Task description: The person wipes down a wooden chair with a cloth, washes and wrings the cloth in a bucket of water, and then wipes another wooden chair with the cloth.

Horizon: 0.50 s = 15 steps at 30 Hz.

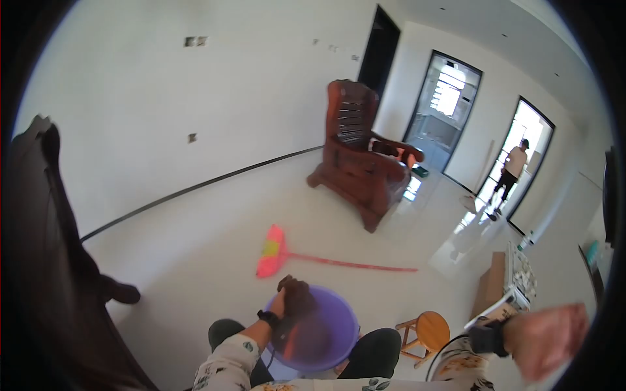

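Note:
A purple basin (pixel 349 326) sits between my knees, with dark water or cloth inside that I cannot make out clearly. Over its left rim reaches my left hand (pixel 285 298), closed around a dark brown, wet-looking rag (pixel 301 301) that is blurred and hangs toward the basin. Raised at the far right, my right hand (pixel 548 342) is smeared by motion, so its fingers do not show clearly. It is apart from the basin, nearest to a cardboard box and a small wooden stool (pixel 432 331).
A pink broom (pixel 272 253) lies on the floor ahead. Beyond it stands a carved wooden armchair (pixel 355 153); dark wooden furniture (pixel 49 260) rises close at left. A cardboard box (pixel 493 283) stands at right. A person (pixel 515 163) is near the far doorway.

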Tool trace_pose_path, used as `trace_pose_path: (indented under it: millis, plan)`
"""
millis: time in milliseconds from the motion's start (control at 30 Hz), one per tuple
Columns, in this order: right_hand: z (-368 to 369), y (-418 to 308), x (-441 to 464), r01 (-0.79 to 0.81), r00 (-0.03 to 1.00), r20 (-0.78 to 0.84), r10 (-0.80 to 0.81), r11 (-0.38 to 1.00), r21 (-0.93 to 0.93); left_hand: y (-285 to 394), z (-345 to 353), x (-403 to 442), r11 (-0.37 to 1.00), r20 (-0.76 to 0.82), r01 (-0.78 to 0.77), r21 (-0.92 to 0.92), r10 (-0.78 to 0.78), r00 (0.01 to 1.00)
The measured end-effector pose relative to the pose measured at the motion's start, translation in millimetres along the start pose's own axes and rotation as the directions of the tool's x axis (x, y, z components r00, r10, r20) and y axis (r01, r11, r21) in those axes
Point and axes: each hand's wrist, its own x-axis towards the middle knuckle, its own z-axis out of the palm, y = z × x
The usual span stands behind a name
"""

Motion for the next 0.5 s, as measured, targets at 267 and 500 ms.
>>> trace_pose_path:
  millis: [267,500]
  plan:
    - [-45.2,24.5,-253.8,-0.962,0.141,0.072,0.987,0.154,-0.226,-0.6,3.4,-3.6,0.988,-0.005,-0.01,0.153,0.01,1.0]
    - [18.2,-104.7,-438.8,-0.786,-0.608,0.433,0.666,-0.426,-0.449,6.5,81.7,-44.2,0.952,-0.109,-0.023,0.304,0.059,0.992]
